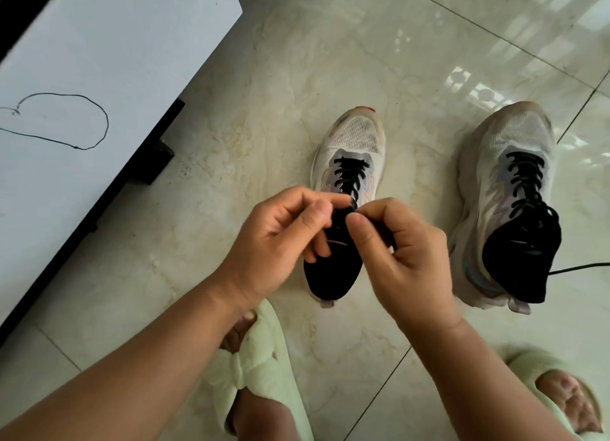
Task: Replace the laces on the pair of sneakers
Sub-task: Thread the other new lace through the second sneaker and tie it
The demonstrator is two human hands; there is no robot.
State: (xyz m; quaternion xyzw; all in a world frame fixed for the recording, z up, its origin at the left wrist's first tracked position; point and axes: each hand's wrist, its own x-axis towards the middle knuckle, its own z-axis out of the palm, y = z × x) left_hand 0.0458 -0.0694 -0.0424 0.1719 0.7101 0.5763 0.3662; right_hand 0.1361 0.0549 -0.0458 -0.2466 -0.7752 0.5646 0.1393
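Head view, two sneakers point(350, 163), both hands' fingers point(317, 209) apparently pinching one black lace point(351, 176).

No words, brand names or numbers can be read anywhere here; the only mark is a hand-drawn black loop point(66, 120), spelling nothing, on the white counter point(99, 44) at left.

We stand on a glossy, cream marble-patterned tile floor point(257, 87).
To our left sits a white table with dark edging point(109, 44); window light glints upper right.
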